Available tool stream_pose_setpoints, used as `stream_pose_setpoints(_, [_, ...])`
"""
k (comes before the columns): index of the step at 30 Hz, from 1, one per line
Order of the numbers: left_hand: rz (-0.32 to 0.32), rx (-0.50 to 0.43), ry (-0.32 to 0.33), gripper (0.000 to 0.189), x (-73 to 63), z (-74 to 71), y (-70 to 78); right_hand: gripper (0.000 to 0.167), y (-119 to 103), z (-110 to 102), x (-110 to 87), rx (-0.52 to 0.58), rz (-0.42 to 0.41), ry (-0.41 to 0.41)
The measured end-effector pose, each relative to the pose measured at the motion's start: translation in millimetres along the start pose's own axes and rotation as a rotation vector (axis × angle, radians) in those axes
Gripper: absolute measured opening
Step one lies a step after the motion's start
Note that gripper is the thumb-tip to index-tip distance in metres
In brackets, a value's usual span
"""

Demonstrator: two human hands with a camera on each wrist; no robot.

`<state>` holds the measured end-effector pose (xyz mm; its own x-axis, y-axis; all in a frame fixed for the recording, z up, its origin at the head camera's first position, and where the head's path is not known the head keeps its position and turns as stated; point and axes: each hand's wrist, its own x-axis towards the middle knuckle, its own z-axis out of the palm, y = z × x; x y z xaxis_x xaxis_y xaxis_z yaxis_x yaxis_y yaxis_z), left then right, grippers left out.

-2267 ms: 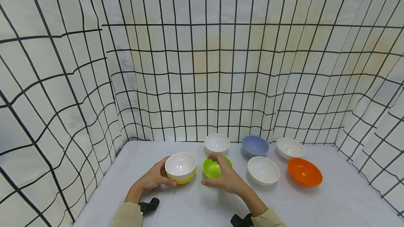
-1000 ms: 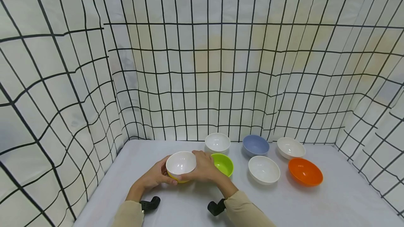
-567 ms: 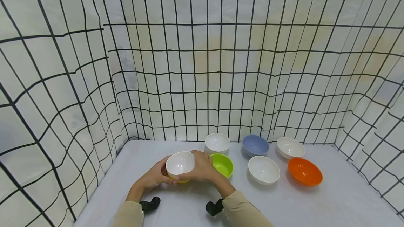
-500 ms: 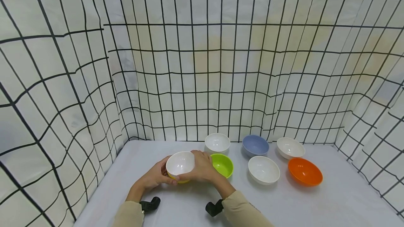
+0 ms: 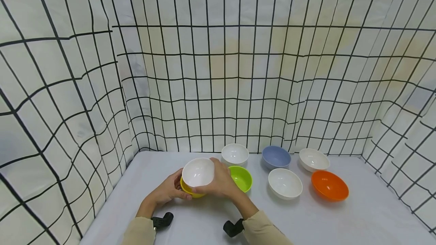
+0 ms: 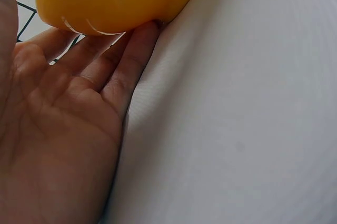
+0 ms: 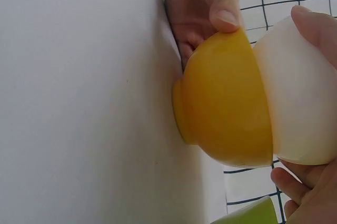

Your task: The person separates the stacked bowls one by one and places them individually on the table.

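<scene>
My left hand (image 5: 167, 191) holds a yellow bowl (image 5: 186, 188) by its side; in the right wrist view the left thumb lies at the rim of the yellow bowl (image 7: 226, 103), whose foot is at the table. Over it, my right hand (image 5: 220, 179) grips a white bowl (image 5: 198, 173), thumb on the near side and fingers round the right. The white bowl (image 7: 303, 95) stands proud of the yellow rim; its base is hidden. From the left wrist, the left fingers (image 6: 89, 63) reach under the yellow bowl (image 6: 116, 0).
A green bowl (image 5: 241, 179) sits just right of my right hand. Farther right and back on the white table (image 5: 204, 224) stand a white bowl (image 5: 235, 154), a blue bowl (image 5: 276, 157), two more white bowls and an orange bowl (image 5: 329, 186). A gridded curtain (image 5: 231, 67) closes the back.
My right hand came left from above the green bowl to the white bowl and took hold of it. The white bowl has since risen slightly, baring more yellow. The left hand has stayed put.
</scene>
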<state>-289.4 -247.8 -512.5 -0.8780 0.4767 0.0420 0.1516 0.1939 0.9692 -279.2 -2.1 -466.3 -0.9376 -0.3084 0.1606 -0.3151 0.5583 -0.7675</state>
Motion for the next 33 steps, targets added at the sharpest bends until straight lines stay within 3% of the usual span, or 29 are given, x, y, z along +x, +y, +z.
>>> stream_pose_setpoints(11, [-0.022,0.022,0.007,0.1,2.1,1.6,1.2,0.112,4.9,-17.4,-10.6,0.177,-0.027,0.016])
stream_pose_setpoints(28, [-0.002,0.059,0.0,0.1,0.0,0.7,1.8,0.112,7.7,-25.7,-14.6,0.237,-0.063,-0.01])
stream_pose_setpoints(33, [-0.023,0.066,0.029,0.099,1.7,2.2,2.7,0.111,7.2,-27.0,-14.5,0.244,-0.075,-0.01])
